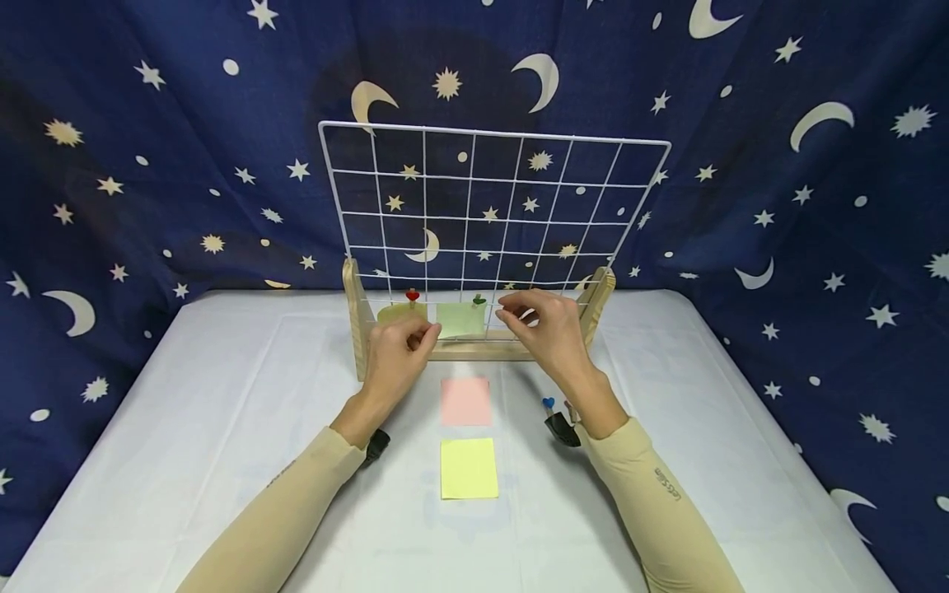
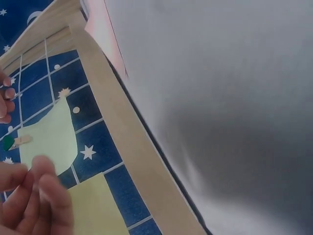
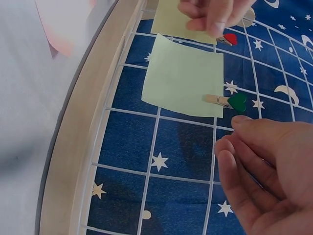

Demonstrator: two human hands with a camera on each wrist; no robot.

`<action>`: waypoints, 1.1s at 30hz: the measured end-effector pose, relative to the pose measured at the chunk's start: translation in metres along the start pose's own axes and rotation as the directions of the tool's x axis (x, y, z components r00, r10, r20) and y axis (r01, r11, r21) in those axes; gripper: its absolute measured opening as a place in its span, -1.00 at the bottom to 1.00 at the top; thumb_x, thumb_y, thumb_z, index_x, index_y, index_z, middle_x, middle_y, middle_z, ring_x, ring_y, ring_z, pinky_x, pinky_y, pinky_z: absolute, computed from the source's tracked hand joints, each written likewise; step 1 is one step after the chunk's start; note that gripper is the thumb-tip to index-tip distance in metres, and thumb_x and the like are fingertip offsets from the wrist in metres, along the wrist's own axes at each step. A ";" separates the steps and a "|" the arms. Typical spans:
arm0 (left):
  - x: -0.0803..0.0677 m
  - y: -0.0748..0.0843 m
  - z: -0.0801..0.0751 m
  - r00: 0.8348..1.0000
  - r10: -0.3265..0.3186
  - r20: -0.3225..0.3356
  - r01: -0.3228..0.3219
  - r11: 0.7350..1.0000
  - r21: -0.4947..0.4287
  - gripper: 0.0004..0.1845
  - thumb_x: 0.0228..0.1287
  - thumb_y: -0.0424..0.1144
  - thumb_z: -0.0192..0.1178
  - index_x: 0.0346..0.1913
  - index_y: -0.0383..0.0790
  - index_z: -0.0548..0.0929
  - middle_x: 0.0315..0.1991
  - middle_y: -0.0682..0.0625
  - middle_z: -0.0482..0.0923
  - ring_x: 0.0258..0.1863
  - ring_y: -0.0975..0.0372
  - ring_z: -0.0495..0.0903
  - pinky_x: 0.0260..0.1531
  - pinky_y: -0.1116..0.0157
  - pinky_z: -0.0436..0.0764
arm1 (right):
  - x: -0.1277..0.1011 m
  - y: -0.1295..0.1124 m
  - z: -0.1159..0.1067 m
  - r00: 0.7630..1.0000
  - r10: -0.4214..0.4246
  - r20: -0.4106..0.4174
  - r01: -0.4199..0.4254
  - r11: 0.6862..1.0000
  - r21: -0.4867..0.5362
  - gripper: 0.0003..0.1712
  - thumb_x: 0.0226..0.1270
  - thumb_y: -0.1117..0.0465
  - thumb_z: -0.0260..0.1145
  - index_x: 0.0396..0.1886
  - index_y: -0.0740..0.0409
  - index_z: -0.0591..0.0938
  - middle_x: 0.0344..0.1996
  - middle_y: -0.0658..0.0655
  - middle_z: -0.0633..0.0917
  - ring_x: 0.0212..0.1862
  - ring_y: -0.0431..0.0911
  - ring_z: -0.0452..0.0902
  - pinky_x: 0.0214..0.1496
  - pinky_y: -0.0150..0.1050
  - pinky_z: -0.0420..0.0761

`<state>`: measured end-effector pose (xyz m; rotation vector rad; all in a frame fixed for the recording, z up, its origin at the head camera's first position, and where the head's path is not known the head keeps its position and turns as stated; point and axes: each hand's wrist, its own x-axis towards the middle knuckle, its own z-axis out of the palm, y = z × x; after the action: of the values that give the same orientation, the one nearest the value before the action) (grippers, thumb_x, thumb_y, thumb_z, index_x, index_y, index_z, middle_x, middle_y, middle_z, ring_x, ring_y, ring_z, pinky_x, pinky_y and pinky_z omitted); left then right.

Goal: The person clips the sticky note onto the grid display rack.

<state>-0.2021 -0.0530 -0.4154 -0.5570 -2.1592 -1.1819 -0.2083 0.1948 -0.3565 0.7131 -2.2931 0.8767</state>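
We hold our left hand (image 1: 398, 350) at the light green note (image 1: 460, 319) – fingers curled at its lower corner; whether they pinch it, we cannot tell. The note hangs on the wire grid (image 1: 489, 222) by a green heart peg (image 3: 229, 101). Our right hand (image 1: 544, 325) hovers beside it, loosely curled, holding nothing.

Your right hand (image 3: 266, 169) hovers with fingers loosely curled, holding nothing, just beside the green heart clip (image 3: 230, 101); that clip pins the pale green note (image 3: 183, 76) to the white wire grid (image 3: 157, 128); your left hand (image 3: 215, 13) pinches at the yellow note (image 3: 168, 19) near the red heart clip (image 3: 229, 38); wooden frame (image 3: 88, 122) borders the counter (image 3: 29, 107).
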 end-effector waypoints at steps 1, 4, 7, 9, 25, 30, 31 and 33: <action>-0.001 0.000 0.000 1.000 -0.009 0.016 0.009 1.000 0.002 -0.84 0.35 -0.38 0.37 -0.42 -0.29 0.80 -0.58 -0.02 0.67 -0.62 0.28 0.54 -0.52 0.37 0.54 | 0.000 0.000 -0.001 1.000 0.004 0.001 -0.004 1.000 0.001 -0.86 0.27 0.34 0.57 -0.19 0.25 0.83 -0.36 0.17 0.84 -0.34 -0.01 0.80 -0.32 -0.17 0.78; -0.003 -0.001 0.000 0.997 -0.039 0.059 0.039 0.999 0.014 -0.84 0.35 -0.37 0.37 -0.42 -0.27 0.81 -0.59 0.00 0.67 -0.63 0.30 0.53 -0.53 0.38 0.53 | -0.002 0.001 -0.002 1.000 0.018 0.003 -0.018 1.000 -0.003 -0.88 0.29 0.34 0.55 -0.19 0.23 0.83 -0.37 0.14 0.84 -0.36 -0.03 0.80 -0.33 -0.17 0.77; -0.005 -0.003 -0.001 0.995 -0.059 0.085 0.058 0.998 0.021 -0.85 0.33 -0.36 0.38 -0.41 -0.26 0.82 -0.59 0.01 0.68 -0.63 0.31 0.53 -0.52 0.39 0.51 | -0.005 0.003 -0.002 1.000 0.024 0.003 -0.024 1.000 -0.015 -0.90 0.30 0.34 0.54 -0.20 0.22 0.84 -0.38 0.12 0.84 -0.36 -0.04 0.79 -0.33 -0.16 0.77; -0.005 -0.004 -0.001 0.993 -0.068 0.099 0.066 0.998 0.024 -0.87 0.31 -0.37 0.39 -0.42 -0.25 0.83 -0.59 0.01 0.69 -0.63 0.31 0.53 -0.52 0.39 0.51 | -0.006 0.005 -0.002 1.000 0.020 0.004 -0.020 1.000 -0.020 -0.90 0.30 0.36 0.53 -0.20 0.23 0.84 -0.39 0.12 0.84 -0.36 -0.04 0.79 -0.33 -0.15 0.77; -0.012 -0.009 -0.008 0.910 -0.149 0.387 0.110 0.987 0.120 -0.78 0.37 -0.29 0.39 -0.47 -0.21 0.81 -0.61 0.13 0.65 -0.66 0.36 0.36 -0.55 0.39 0.35 | -0.027 0.016 -0.010 0.993 0.089 0.072 -0.086 0.995 -0.045 -0.94 0.32 0.34 0.52 -0.23 0.23 0.84 -0.39 0.11 0.84 -0.39 -0.09 0.76 -0.33 -0.17 0.77; -0.012 -0.011 -0.007 0.892 -0.153 0.425 0.098 0.984 0.148 -0.83 0.35 -0.27 0.41 -0.44 -0.12 0.82 -0.59 0.15 0.65 -0.62 0.37 0.42 -0.50 0.38 0.41 | -0.036 0.022 -0.017 0.990 0.107 0.090 -0.101 0.992 -0.070 -0.93 0.33 0.32 0.52 -0.22 0.22 0.85 -0.39 0.10 0.84 -0.39 -0.09 0.76 -0.33 -0.18 0.76; -0.012 -0.011 -0.007 0.888 -0.154 0.434 0.095 0.983 0.154 -0.85 0.35 -0.26 0.41 -0.42 -0.10 0.82 -0.58 0.16 0.65 -0.61 0.37 0.43 -0.49 0.37 0.42 | -0.038 0.023 -0.018 0.989 0.113 0.094 -0.106 0.991 -0.080 -0.93 0.33 0.32 0.52 -0.23 0.21 0.85 -0.39 0.10 0.84 -0.40 -0.10 0.76 -0.34 -0.18 0.76; -0.012 -0.011 -0.006 0.880 -0.157 0.449 0.091 0.982 0.166 -0.88 0.35 -0.25 0.42 -0.39 -0.08 0.83 -0.57 0.17 0.65 -0.60 0.37 0.44 -0.47 0.36 0.44 | -0.043 0.026 -0.021 0.987 0.123 0.099 -0.113 0.988 -0.103 -0.93 0.33 0.32 0.52 -0.23 0.21 0.85 -0.39 0.10 0.84 -0.40 -0.09 0.76 -0.34 -0.18 0.76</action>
<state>-0.1986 -0.0646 -0.4279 -0.7012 -2.6951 -1.0242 -0.1889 0.2377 -0.3827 0.5988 -2.4746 0.7903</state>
